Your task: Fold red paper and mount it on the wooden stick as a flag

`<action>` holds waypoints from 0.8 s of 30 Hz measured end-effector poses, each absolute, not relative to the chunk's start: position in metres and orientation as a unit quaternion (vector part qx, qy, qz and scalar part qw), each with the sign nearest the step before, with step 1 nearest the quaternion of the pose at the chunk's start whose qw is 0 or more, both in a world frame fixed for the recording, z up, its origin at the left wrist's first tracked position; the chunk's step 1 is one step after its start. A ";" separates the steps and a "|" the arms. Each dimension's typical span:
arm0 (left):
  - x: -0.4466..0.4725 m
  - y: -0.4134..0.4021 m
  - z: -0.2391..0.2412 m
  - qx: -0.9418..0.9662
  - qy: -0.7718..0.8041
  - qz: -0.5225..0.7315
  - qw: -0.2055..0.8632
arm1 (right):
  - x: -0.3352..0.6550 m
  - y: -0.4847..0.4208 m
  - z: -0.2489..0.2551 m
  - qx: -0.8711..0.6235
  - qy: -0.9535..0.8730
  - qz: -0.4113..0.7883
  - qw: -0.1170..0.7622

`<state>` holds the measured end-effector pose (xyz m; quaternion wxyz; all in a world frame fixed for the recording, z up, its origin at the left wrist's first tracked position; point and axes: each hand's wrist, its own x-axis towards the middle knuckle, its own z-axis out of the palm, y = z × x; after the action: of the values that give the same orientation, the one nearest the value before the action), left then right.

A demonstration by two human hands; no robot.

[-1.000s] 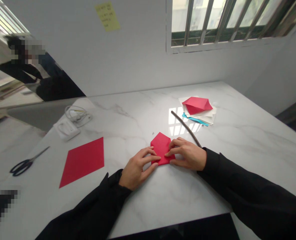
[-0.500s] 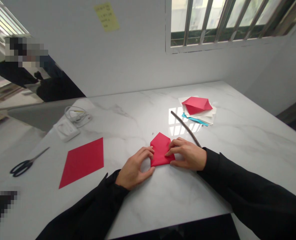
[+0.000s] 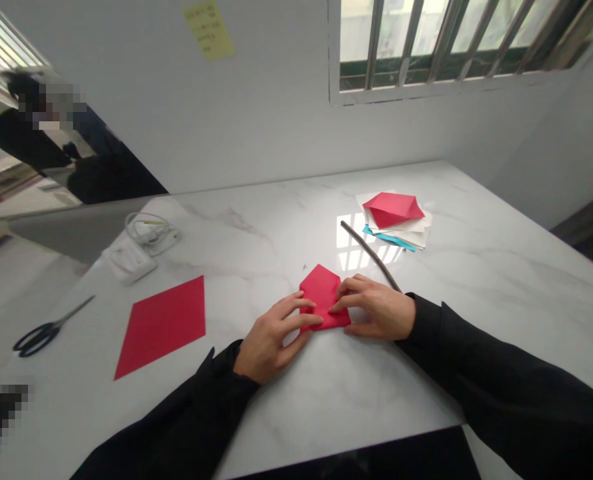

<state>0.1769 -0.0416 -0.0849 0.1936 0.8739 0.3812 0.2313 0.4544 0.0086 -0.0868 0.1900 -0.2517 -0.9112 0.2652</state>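
A small folded red paper with a pointed far end lies flat on the white marble table. My left hand rests at its near left corner, index finger and thumb pinched on the lower edge. My right hand lies on its right side, fingertips pressing the paper down. Both sleeves are black.
A flat red sheet lies to the left, black scissors beyond it near the left edge. A white charger with coiled cable sits farther back. A thin dark stick and a paper stack topped by a folded red piece lie to the right.
My left index finger slid back along the near edge of the folded paper, then forward onto it again. The right hand stayed pressed on the paper.
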 end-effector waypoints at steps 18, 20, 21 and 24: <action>0.179 -0.041 -0.081 0.825 0.440 0.248 0.255 | 0.451 0.011 -0.086 -0.272 -0.892 0.297 0.204; 0.178 -0.040 -0.081 0.824 0.438 0.245 0.263 | 0.452 0.012 -0.086 -0.276 -0.887 0.304 0.210; 0.178 -0.040 -0.081 0.826 0.436 0.240 0.266 | 0.452 0.013 -0.086 -0.278 -0.886 0.305 0.212; 0.176 -0.039 -0.083 0.832 0.428 0.230 0.266 | 0.454 0.015 -0.085 -0.266 -0.886 0.313 0.213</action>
<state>0.1763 -0.0385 -0.0830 0.2662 0.8322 0.4283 0.2304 0.4540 0.0146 -0.0851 0.2131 -0.2664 -0.8863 0.3132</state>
